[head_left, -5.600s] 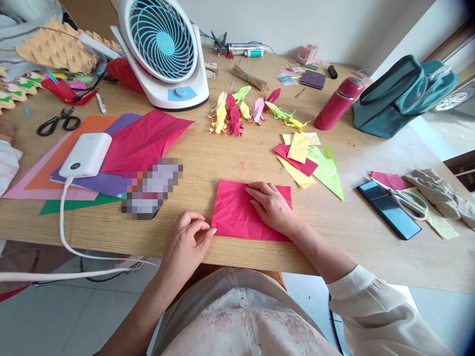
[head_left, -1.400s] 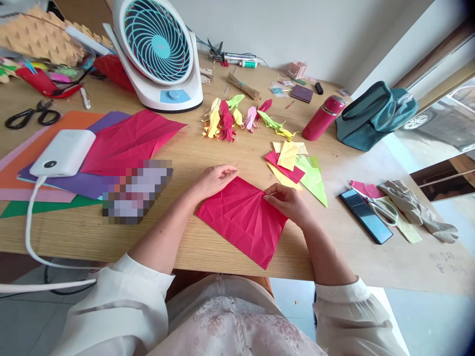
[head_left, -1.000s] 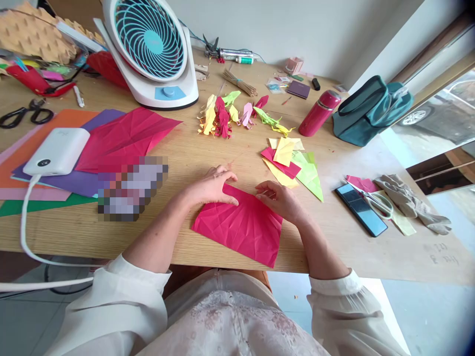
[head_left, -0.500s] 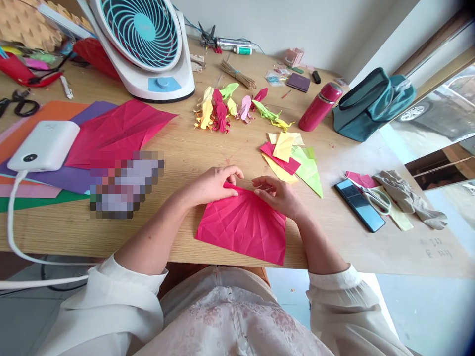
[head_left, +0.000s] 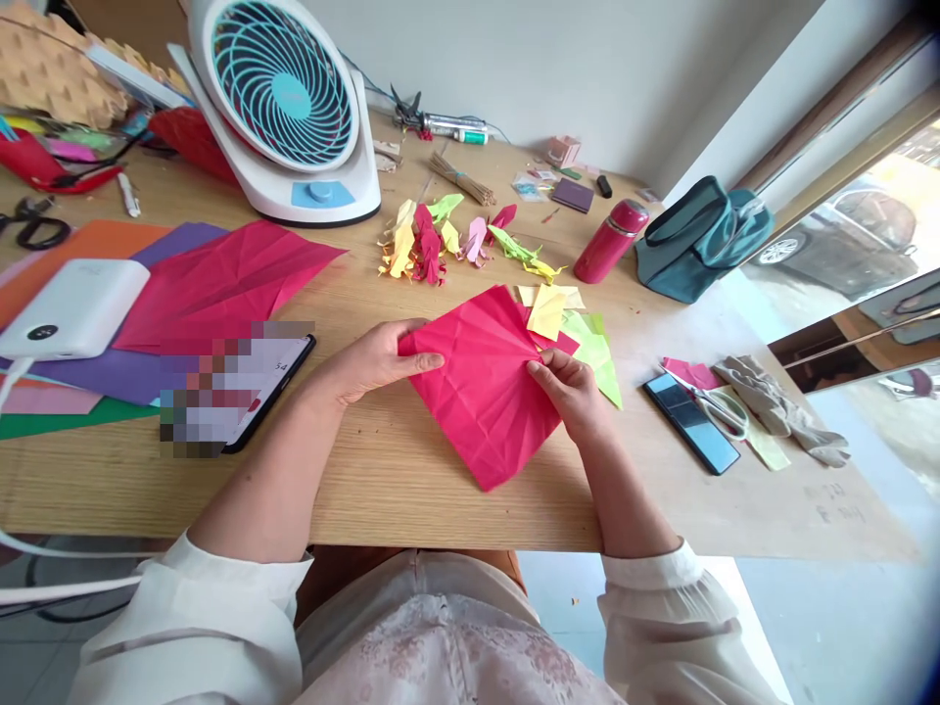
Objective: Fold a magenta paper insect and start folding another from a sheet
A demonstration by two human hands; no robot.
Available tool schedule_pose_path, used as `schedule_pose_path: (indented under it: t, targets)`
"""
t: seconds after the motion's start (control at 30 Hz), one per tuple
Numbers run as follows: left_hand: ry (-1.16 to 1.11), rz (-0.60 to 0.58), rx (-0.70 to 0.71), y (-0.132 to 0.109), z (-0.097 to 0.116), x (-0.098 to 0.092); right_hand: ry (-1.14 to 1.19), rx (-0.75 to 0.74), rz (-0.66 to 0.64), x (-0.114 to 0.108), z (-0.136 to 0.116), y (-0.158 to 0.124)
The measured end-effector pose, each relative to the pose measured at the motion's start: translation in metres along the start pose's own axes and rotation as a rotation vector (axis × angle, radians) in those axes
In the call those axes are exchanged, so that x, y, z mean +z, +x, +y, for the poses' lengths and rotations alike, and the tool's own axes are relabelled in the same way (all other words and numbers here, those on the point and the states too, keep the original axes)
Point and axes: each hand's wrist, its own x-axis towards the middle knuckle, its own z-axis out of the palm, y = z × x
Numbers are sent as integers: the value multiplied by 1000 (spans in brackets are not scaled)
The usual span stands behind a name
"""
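A creased magenta paper sheet [head_left: 481,387] is held up off the wooden table [head_left: 382,470], turned like a diamond. My left hand [head_left: 371,359] pinches its left corner, thumb on top. My right hand [head_left: 569,392] pinches its right edge with closed fingers. Behind the sheet lies a small pile of folded yellow, red and green papers [head_left: 580,333]. A row of small folded paper figures [head_left: 441,240] stands further back.
A white and teal fan [head_left: 283,108] stands at the back left, over large coloured sheets [head_left: 212,284] and a white power bank [head_left: 70,308]. A phone [head_left: 246,387] lies left; a red bottle [head_left: 609,240], teal bag [head_left: 697,235], dark phone [head_left: 690,421] and scissors [head_left: 716,406] right.
The magenta sheet lay flat under both hands; now both hands have lifted it off the table and turned it so a corner points toward me.
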Motion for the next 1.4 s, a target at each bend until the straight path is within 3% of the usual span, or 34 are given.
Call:
schedule_pose_path:
  t: [0.2,0.4,0.5,0.7,0.93,1.03,1.2,1.4]
  targets:
    - [-83,229,31,6,-8,-9,2,-104,120,0,2,2]
    - [-203,142,-41,7,-16,11,46,-159,140,5,10,4]
    - [-185,159,-20,9,-21,20,67,-168,95,4,15,6]
    - [-156,337,136,11,-15,19,143,-199,132,6,13,3]
    - [126,376,468,-11,5,14,-61,-580,288,3,9,-2]
    - [233,398,572,-18,12,13,-141,-638,349,1,14,-2]
    - [270,284,610,-23,21,13,-89,-559,302,3,17,-2]
    - [215,46,709,-28,32,15,-113,-687,309,5,2,-2]
